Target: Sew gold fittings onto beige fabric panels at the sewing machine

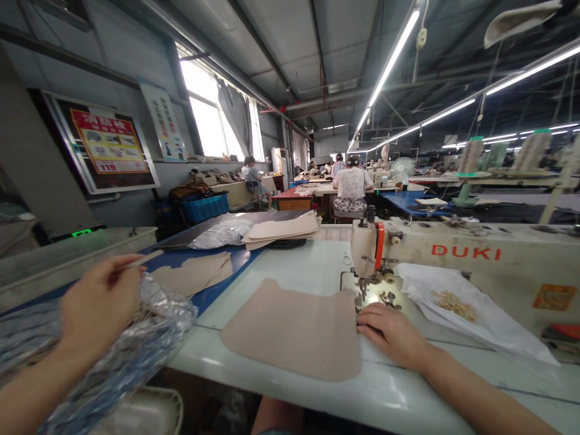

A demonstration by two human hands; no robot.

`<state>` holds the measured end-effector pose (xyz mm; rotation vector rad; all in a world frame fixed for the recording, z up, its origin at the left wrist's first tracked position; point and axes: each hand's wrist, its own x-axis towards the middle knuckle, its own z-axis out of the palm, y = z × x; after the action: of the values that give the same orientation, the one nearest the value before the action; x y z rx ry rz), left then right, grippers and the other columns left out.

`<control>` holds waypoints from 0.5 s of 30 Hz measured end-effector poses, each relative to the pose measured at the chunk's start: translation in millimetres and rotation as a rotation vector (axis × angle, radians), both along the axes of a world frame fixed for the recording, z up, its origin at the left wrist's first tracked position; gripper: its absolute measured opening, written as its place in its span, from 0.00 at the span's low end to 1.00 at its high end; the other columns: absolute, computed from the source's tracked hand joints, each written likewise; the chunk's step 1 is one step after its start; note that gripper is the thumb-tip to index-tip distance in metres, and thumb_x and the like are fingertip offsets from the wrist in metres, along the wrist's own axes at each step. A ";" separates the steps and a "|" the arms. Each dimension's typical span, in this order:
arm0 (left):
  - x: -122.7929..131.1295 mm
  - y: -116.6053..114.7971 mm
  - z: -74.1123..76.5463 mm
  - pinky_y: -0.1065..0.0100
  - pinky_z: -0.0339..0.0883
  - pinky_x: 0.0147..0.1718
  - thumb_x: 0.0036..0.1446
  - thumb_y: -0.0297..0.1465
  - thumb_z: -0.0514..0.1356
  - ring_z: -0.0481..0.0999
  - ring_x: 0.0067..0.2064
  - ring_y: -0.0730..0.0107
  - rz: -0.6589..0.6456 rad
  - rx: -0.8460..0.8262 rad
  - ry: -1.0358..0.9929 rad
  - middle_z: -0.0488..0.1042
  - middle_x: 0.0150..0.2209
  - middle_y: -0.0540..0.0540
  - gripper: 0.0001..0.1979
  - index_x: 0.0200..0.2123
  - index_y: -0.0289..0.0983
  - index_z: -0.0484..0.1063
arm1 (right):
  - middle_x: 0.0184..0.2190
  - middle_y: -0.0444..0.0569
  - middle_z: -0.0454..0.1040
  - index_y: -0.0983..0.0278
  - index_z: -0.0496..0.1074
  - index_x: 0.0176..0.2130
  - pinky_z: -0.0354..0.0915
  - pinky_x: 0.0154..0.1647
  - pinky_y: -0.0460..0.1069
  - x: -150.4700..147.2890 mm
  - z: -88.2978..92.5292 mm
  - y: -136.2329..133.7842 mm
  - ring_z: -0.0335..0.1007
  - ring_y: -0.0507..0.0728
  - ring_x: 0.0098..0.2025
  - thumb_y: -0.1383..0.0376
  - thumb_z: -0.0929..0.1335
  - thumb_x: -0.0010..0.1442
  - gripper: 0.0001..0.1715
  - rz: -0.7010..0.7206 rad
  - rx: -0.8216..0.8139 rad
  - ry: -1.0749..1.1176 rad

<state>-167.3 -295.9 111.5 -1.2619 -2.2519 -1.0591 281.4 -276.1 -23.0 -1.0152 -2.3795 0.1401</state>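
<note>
My left hand (102, 299) is raised at the left, fingers pinched on a thin beige strip (147, 258). Just beneath it is a crinkled clear plastic bag (167, 311) with pieces inside that I cannot make out well. A beige cut panel (294, 332) lies flat on the pale sewing table (212, 356), its right edge by the needle area of a sewing machine (417, 241). My right hand (394, 332) rests on the table with fingers stretched out, fingertips at that edge, below the lit presser foot (362, 287).
White sheeting (435, 278) with small gold-coloured metal pieces (455, 305) lies on the right. Stacked beige panels (283, 228) and more cut pieces (194, 272) lie behind, left of centre. A white plastic container (149, 411) stands below the table. Other people sit farther back.
</note>
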 end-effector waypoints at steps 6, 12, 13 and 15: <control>134.4 26.2 -36.2 0.71 0.64 0.35 0.50 0.36 0.54 0.74 0.35 0.65 -0.794 -0.258 -0.150 0.77 0.31 0.50 0.12 0.34 0.39 0.73 | 0.39 0.50 0.76 0.62 0.73 0.43 0.66 0.43 0.50 0.5 -2.5 1.0 0.71 0.56 0.41 0.64 0.61 0.64 0.13 -0.071 0.033 0.042; 242.8 59.0 -96.1 0.70 0.64 0.32 0.44 0.28 0.56 0.73 0.29 0.68 -1.299 -0.500 -0.465 0.75 0.23 0.51 0.07 0.27 0.37 0.73 | 0.43 0.52 0.75 0.61 0.65 0.53 0.67 0.43 0.51 3.5 -13.6 7.8 0.71 0.57 0.43 0.64 0.61 0.64 0.17 -0.119 0.173 0.085; 254.5 64.4 -102.1 0.70 0.64 0.30 0.43 0.28 0.57 0.72 0.28 0.69 -1.349 -0.521 -0.573 0.73 0.22 0.51 0.05 0.25 0.36 0.73 | 0.42 0.51 0.75 0.61 0.65 0.52 0.67 0.42 0.50 4.3 -15.5 9.4 0.72 0.56 0.42 0.65 0.61 0.64 0.16 -0.115 0.184 0.092; 269.8 75.1 -111.6 0.69 0.64 0.29 0.42 0.30 0.60 0.71 0.26 0.70 -1.425 -0.572 -0.795 0.72 0.20 0.51 0.04 0.24 0.35 0.71 | 0.39 0.50 0.76 0.61 0.67 0.48 0.67 0.40 0.49 6.0 -17.8 12.2 0.72 0.55 0.39 0.66 0.60 0.64 0.14 -0.114 0.198 0.121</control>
<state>102.4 -220.8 -0.1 -3.4349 -1.9202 -1.5090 287.4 -263.8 -40.7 -1.0150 -2.1715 -0.0729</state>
